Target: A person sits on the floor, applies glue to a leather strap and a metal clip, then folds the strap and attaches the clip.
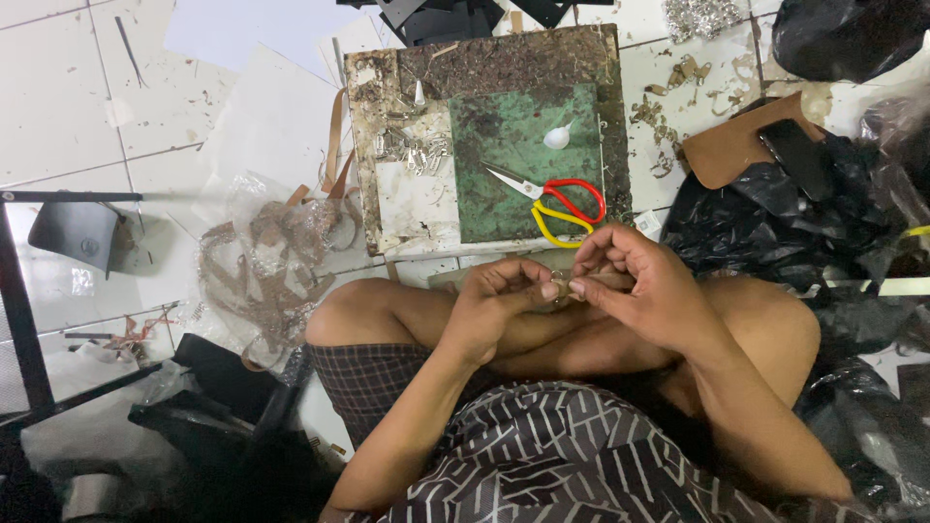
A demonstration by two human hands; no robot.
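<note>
At the far left, a dark folded piece (76,235) lies by a black metal frame (21,320) on the white tiled floor (58,107). Right of it, a clear plastic bag of brown strap loops (262,266) sits near the person's knee, with white paper sheets (276,116) beyond it. In the middle, a worn square work board (387,208) with a green cutting mat (523,160) lies just beyond the hands. On it are a heap of small metal clips (412,150), a small white spoon-shaped piece (557,138), and two pairs of scissors, one with red handles (572,197) crossing one with yellow handles (557,225).

The left hand (499,305) and right hand (635,286) meet fingertip to fingertip above the crossed legs. Both are closed in a pinch on a thin brown strap piece (605,281), which runs between them and is mostly hidden by the fingers; a small ring-like part shows at the left fingertips, too small to tell.

To the right, a brown leather piece (731,150) lies against crumpled black plastic bags (775,232), with brown scraps (678,77) scattered farther off.
</note>
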